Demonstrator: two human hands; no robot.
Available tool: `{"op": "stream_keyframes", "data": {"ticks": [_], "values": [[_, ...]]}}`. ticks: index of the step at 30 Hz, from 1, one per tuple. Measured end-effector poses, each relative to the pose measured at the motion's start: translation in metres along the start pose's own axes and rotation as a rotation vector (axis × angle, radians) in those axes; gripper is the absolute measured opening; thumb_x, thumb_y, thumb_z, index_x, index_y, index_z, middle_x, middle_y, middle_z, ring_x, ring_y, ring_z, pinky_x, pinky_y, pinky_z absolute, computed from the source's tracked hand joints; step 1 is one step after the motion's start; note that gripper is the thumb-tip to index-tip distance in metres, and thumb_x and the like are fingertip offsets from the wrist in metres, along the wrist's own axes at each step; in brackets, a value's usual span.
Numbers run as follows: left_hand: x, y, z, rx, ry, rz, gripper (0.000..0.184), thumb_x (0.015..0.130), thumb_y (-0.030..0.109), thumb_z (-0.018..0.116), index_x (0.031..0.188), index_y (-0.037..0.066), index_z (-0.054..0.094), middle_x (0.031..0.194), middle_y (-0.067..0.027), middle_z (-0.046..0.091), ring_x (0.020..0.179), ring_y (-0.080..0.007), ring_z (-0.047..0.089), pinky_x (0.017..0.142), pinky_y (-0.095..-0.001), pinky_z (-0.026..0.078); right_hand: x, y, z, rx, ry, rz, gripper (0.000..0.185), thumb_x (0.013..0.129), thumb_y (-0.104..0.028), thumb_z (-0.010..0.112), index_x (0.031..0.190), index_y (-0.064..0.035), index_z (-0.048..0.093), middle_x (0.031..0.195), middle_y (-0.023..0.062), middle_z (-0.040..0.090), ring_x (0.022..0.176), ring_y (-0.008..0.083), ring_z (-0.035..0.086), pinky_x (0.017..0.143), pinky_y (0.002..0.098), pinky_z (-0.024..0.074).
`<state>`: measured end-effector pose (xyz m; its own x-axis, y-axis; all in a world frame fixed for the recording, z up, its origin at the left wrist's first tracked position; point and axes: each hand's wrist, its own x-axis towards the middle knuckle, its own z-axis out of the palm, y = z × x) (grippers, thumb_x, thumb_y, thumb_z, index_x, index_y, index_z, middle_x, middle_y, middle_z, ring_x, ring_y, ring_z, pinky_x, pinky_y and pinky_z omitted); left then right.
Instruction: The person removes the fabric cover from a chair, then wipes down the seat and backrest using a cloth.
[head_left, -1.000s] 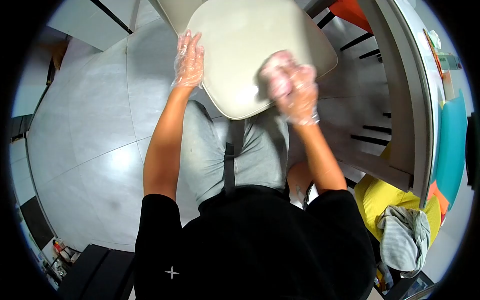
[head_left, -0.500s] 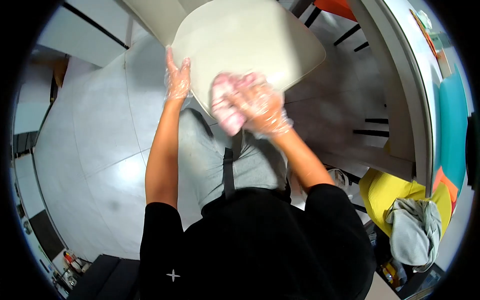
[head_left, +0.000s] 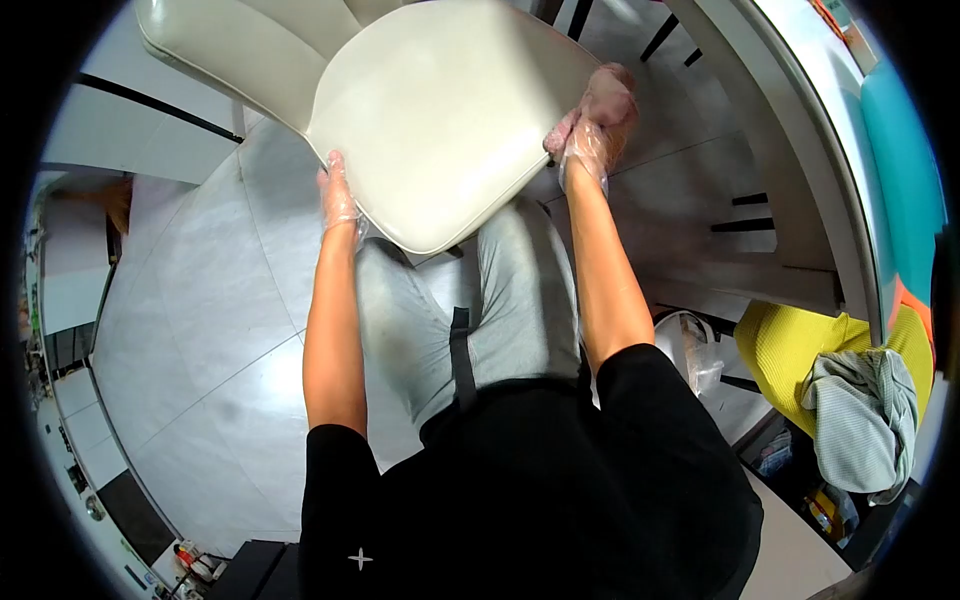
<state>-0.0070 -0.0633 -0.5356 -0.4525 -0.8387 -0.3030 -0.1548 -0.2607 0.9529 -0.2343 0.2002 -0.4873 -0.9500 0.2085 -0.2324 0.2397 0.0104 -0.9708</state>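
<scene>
A cream chair (head_left: 430,120) with a smooth padded seat is in front of my knees, its backrest toward the upper left. My left hand (head_left: 341,200), in a clear plastic glove, grips the seat's left edge; some of its fingers are hidden. At the seat's right edge, my gloved right hand (head_left: 590,150) holds a bunched pink cloth (head_left: 608,95) against the rim. The cloth covers part of those fingers.
A table (head_left: 790,130) with a pale top runs along the right. A grey cloth (head_left: 860,420) hangs over a yellow chair (head_left: 780,350) at the lower right. Pale floor tiles (head_left: 220,330) lie to the left.
My right hand has moved the pink cloth from the seat's front edge to its right edge. The chair appears turned and shifted, with more backrest showing. My left hand has closed on the rim.
</scene>
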Motion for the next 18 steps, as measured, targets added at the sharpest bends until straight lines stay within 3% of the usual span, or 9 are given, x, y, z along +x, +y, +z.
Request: {"op": "stream_keyframes", "data": {"ticks": [2, 5, 7, 9, 12, 14, 16, 17, 18], "values": [[0.002, -0.003, 0.001, -0.049, -0.032, 0.016, 0.082, 0.099, 0.054, 0.054, 0.151, -0.003, 0.028, 0.147, -0.0192, 0.047, 0.133, -0.0305, 0.049, 0.111, -0.0403, 0.040, -0.012, -0.004, -0.017, -0.234, -0.007, 0.091, 0.057, 0.092, -0.035, 0.063, 0.134, 0.0026, 0.053, 0.123, 0.0238, 0.066, 0.107, 0.0307, 0.066, 0.096, 0.0386, 0.0501], [-0.004, 0.003, 0.008, -0.097, -0.012, 0.014, 0.080, 0.099, 0.054, 0.054, 0.150, -0.003, 0.031, 0.147, -0.0186, 0.047, 0.133, -0.0303, 0.049, 0.111, -0.0406, 0.040, -0.020, 0.039, -0.021, 0.081, 0.088, -0.149, 0.047, 0.092, -0.031, 0.066, 0.127, 0.0000, 0.057, 0.102, 0.0189, 0.070, 0.095, 0.0292, 0.068, 0.086, 0.0386, 0.0533], [-0.006, 0.003, 0.007, -0.115, -0.002, 0.013, 0.080, 0.099, 0.054, 0.054, 0.150, -0.003, 0.030, 0.148, -0.0188, 0.046, 0.133, -0.0305, 0.049, 0.111, -0.0408, 0.040, -0.038, 0.084, -0.029, -0.142, -0.135, -0.141, 0.059, 0.092, -0.030, 0.067, 0.139, -0.0007, 0.047, 0.115, 0.0248, 0.066, 0.108, 0.0321, 0.065, 0.093, 0.0395, 0.0502], [-0.002, 0.000, 0.005, -0.129, -0.018, 0.029, 0.081, 0.099, 0.054, 0.055, 0.151, -0.004, 0.029, 0.150, -0.0196, 0.045, 0.134, -0.0311, 0.048, 0.112, -0.0408, 0.039, -0.128, 0.061, -0.035, -0.344, -0.134, -0.430, 0.064, 0.095, -0.030, 0.062, 0.144, 0.0027, 0.037, 0.116, 0.0333, 0.064, 0.113, 0.0450, 0.063, 0.091, 0.0450, 0.0507], [0.004, -0.007, 0.004, -0.089, 0.031, 0.020, 0.088, 0.098, 0.056, 0.056, 0.153, -0.005, 0.025, 0.152, -0.0217, 0.042, 0.137, -0.0324, 0.046, 0.113, -0.0414, 0.038, -0.189, 0.039, -0.061, -0.299, -0.535, -0.252, 0.069, 0.091, -0.024, 0.067, 0.150, -0.0156, 0.032, 0.099, 0.0309, 0.067, 0.099, 0.0495, 0.066, 0.080, 0.0501, 0.0522], [0.020, -0.026, 0.000, -0.076, 0.061, -0.003, 0.094, 0.096, 0.058, 0.057, 0.154, -0.007, 0.022, 0.153, -0.0234, 0.040, 0.138, -0.0336, 0.045, 0.114, -0.0415, 0.037, -0.204, 0.041, -0.067, -0.254, -0.678, -0.142, 0.064, 0.089, -0.020, 0.068, 0.146, -0.0147, 0.038, 0.099, 0.0261, 0.068, 0.097, 0.0432, 0.067, 0.080, 0.0471, 0.0522], [0.013, -0.020, 0.001, -0.068, 0.089, 0.001, 0.102, 0.093, 0.064, 0.058, 0.154, -0.008, 0.022, 0.154, -0.0257, 0.039, 0.141, -0.0348, 0.042, 0.116, -0.0412, 0.034, -0.212, 0.028, -0.065, -0.260, -0.753, -0.065, 0.054, 0.089, -0.014, 0.069, 0.138, -0.0040, 0.047, 0.107, 0.0189, 0.070, 0.101, 0.0280, 0.067, 0.087, 0.0389, 0.0522], [0.010, -0.019, 0.001, -0.106, 0.047, -0.026, 0.096, 0.094, 0.062, 0.059, 0.154, -0.006, 0.025, 0.152, -0.0233, 0.042, 0.138, -0.0329, 0.045, 0.114, -0.0405, 0.037, -0.214, 0.020, -0.062, -0.265, -0.796, -0.028, 0.050, 0.089, -0.011, 0.070, 0.134, 0.0013, 0.052, 0.111, 0.0153, 0.071, 0.104, 0.0205, 0.067, 0.090, 0.0347, 0.0522], [0.009, -0.018, -0.002, -0.146, 0.008, -0.051, 0.091, 0.095, 0.060, 0.059, 0.153, -0.004, 0.029, 0.150, -0.0209, 0.045, 0.135, -0.0309, 0.048, 0.112, -0.0397, 0.039, -0.213, 0.006, -0.060, -0.302, -0.847, 0.001, 0.046, 0.087, -0.010, 0.070, 0.129, 0.0026, 0.056, 0.110, 0.0148, 0.071, 0.103, 0.0202, 0.067, 0.090, 0.0347, 0.0523]]}}
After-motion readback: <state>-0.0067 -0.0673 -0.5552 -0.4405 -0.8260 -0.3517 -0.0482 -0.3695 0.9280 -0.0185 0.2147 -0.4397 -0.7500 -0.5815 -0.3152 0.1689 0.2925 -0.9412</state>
